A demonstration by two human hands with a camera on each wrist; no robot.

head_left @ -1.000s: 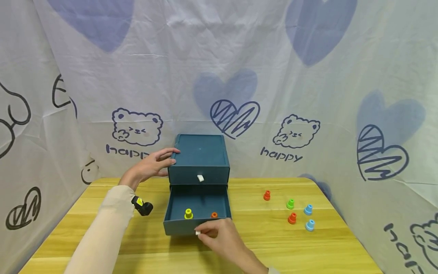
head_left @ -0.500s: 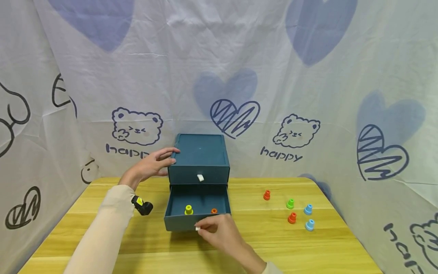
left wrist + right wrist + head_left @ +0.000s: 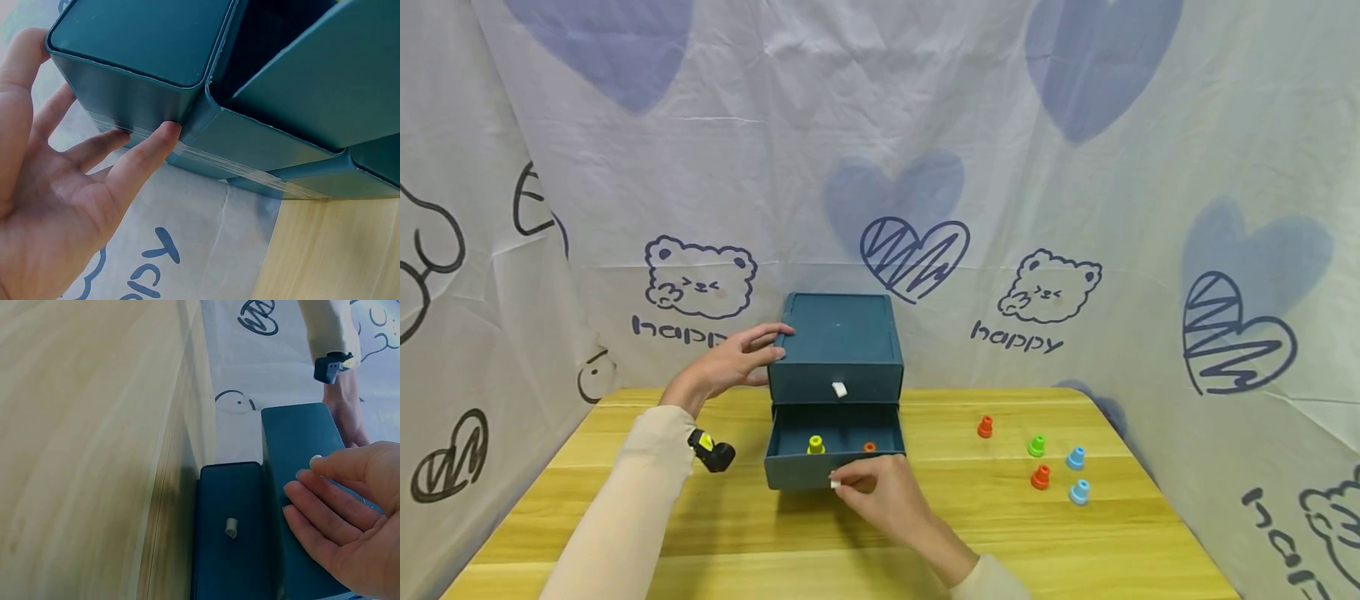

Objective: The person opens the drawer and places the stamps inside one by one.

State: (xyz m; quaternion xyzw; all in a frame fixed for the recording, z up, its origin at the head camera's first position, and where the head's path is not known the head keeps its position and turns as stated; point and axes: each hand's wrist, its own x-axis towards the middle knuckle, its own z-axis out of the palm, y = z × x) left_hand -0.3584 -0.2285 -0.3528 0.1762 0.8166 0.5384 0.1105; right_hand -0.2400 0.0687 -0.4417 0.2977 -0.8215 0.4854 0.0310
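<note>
A dark teal drawer cabinet (image 3: 842, 329) stands on the table with its middle drawer (image 3: 793, 475) pulled partly out. My right hand (image 3: 891, 500) pinches that drawer's small white knob (image 3: 835, 484) between thumb and finger. Inside, near the front wall, are a yellow stepped peg (image 3: 816, 446) and an orange piece (image 3: 869, 447), mostly hidden by the front. My left hand (image 3: 722, 365) rests on the cabinet's left side with fingers spread; in the left wrist view its fingertips (image 3: 170, 130) touch the side and top edge. The right wrist view shows a shut lower drawer (image 3: 240, 562).
To the right on the wooden table (image 3: 970, 533) stand several small stepped pegs: a red one (image 3: 985, 427), a green one (image 3: 1037, 447), a blue one (image 3: 1076, 459), another red one (image 3: 1041, 477) and another blue one (image 3: 1079, 493). A printed white cloth (image 3: 880, 108) hangs behind.
The middle drawer has slid inward toward the cabinet, with my right hand moving along on its knob. The pegs inside went with it. My left hand has stayed in place.
</note>
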